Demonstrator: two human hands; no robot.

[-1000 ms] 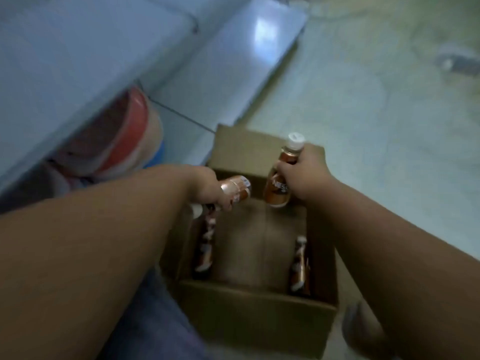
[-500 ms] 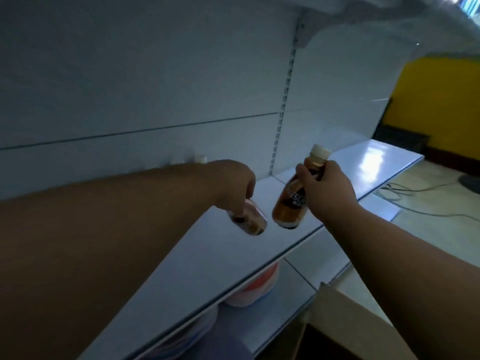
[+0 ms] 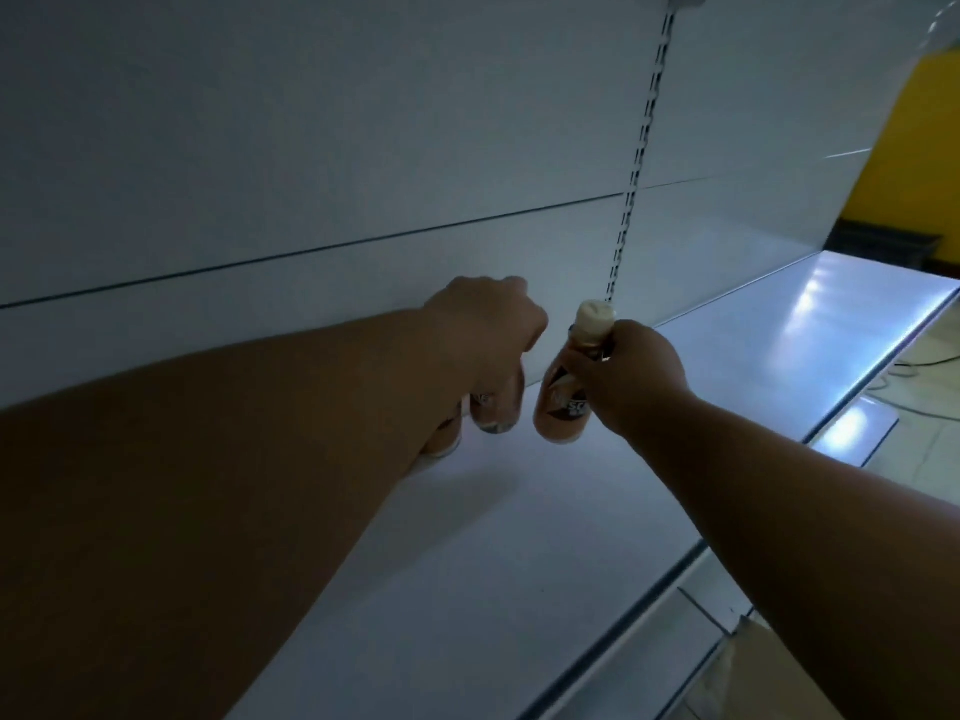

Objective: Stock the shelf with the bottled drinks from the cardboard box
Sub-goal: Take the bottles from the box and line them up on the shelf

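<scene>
1. two hands reach over the white shelf (image 3: 519,537), both near its back panel (image 3: 311,148).
2. the left hand (image 3: 483,330) is closed from above around the top of a brown bottle (image 3: 496,410); the cap is hidden under the fingers. the bottle's lower end hangs just above the shelf or touches it; contact cannot be told.
3. a third bottle (image 3: 441,439) shows partly behind the left forearm, just left of the left-hand bottle, standing on the shelf.
4. the right hand (image 3: 628,376) is closed around the neck of a second brown bottle (image 3: 563,402), just below its white cap (image 3: 595,317). this bottle is tilted, its cap leaning toward the slotted upright (image 3: 636,174) of the back panel.
5. the two held bottles are just beside each other, apart.
6. a cardboard box (image 3: 769,662) flap shows below the shelf's front edge, at the lower right.
</scene>
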